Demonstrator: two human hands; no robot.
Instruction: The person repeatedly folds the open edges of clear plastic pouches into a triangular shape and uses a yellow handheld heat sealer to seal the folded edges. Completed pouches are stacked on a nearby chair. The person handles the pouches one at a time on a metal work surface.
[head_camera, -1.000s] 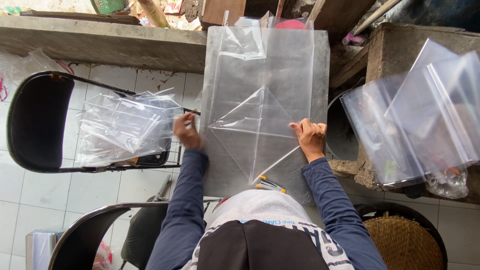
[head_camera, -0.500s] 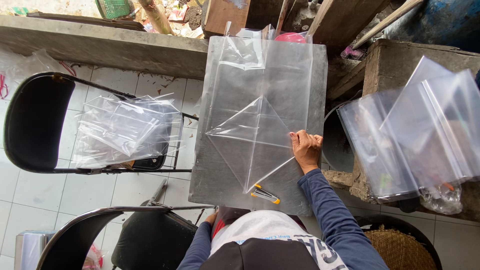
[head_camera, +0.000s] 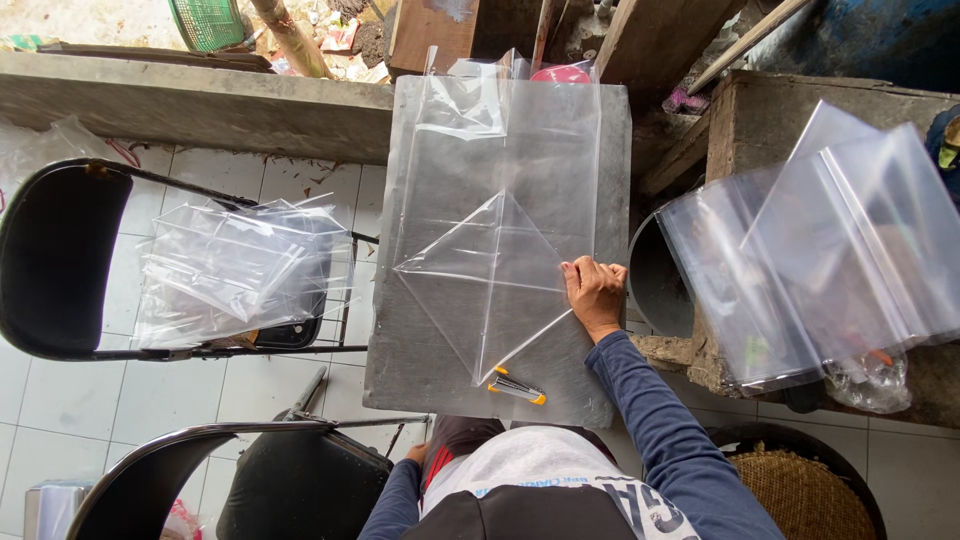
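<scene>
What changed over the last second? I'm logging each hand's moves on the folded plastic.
The left hand let go of the clear folded plastic sheet and dropped back beside the lap. The right hand stayed pressed on the sheet's right edge. The grey work board, small yellow-tipped tool and pile of clear plastic bags on the black chair stayed put.

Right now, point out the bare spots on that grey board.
On the grey board, the bare strip is left of the folded plastic sheet. Crowded near the cutter and right hand. Left hand is below.
</scene>
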